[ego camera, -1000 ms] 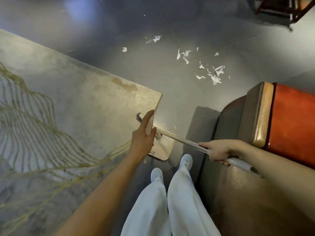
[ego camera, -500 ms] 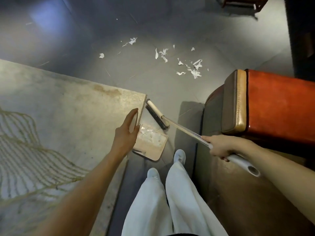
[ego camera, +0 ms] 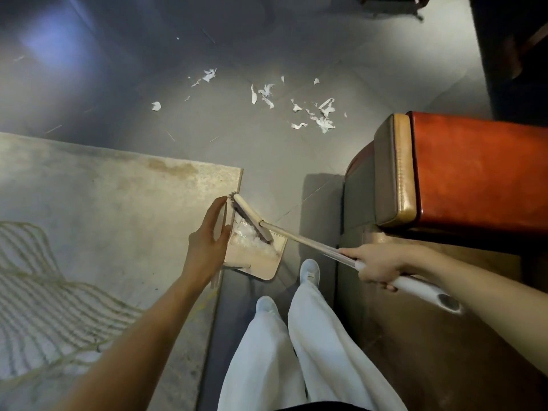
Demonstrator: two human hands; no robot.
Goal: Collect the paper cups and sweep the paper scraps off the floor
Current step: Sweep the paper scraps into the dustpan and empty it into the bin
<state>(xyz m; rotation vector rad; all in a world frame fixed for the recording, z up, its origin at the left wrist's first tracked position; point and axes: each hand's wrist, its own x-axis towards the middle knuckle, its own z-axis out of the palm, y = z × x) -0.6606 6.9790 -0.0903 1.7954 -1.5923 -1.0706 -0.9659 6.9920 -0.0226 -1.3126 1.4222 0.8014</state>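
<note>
Two hands busy: left [ego camera: 206,244] holds dustpan [ego camera: 258,262], right [ego camera: 373,264] grips broom [ego camera: 296,237]; scraps [ego camera: 324,124] litter floor [ego camera: 237,143].

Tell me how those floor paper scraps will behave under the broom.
The paper scraps look thin and curled, so probably very light and floppy. On the smooth floor they should slide easily, though a quick broom stroke may flick some past the dustpan.

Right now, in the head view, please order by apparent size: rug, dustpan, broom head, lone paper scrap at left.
1. rug
2. dustpan
3. broom head
4. lone paper scrap, though it lies farther away
</note>
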